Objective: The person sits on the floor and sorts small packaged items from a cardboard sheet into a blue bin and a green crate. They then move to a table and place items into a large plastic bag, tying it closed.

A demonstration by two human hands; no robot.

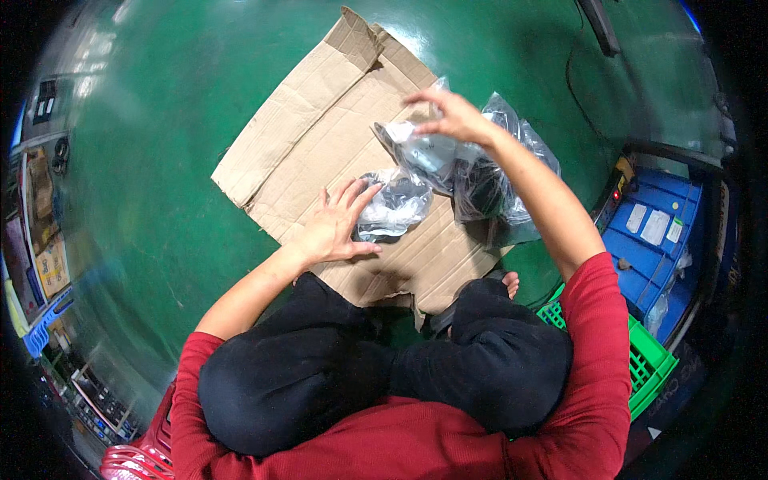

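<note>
My left hand (pixel 330 227) lies with fingers spread against the left side of a clear plastic bag (pixel 398 208). Something shiny, partly dark, shows through that bag; its kind cannot be told. Farther off, my right hand (pixel 454 120) reaches over a second clear bag (pixel 434 158) with thumb and fingers apart. A whitish patch and a dark edge show at that bag's left end. To its right sit more clear bags (pixel 484 188) with dark contents, partly hidden by my right forearm. All these bags rest on or beside a flattened cardboard sheet (pixel 312 136).
Around the cardboard spreads a green floor (pixel 176 200). At right are a green plastic crate (pixel 652 364) and a blue bin (pixel 652 232) with labels. Shelving with assorted items (pixel 44 232) lines the left edge. A red slatted stool or chair (pixel 140 460) shows at lower left.
</note>
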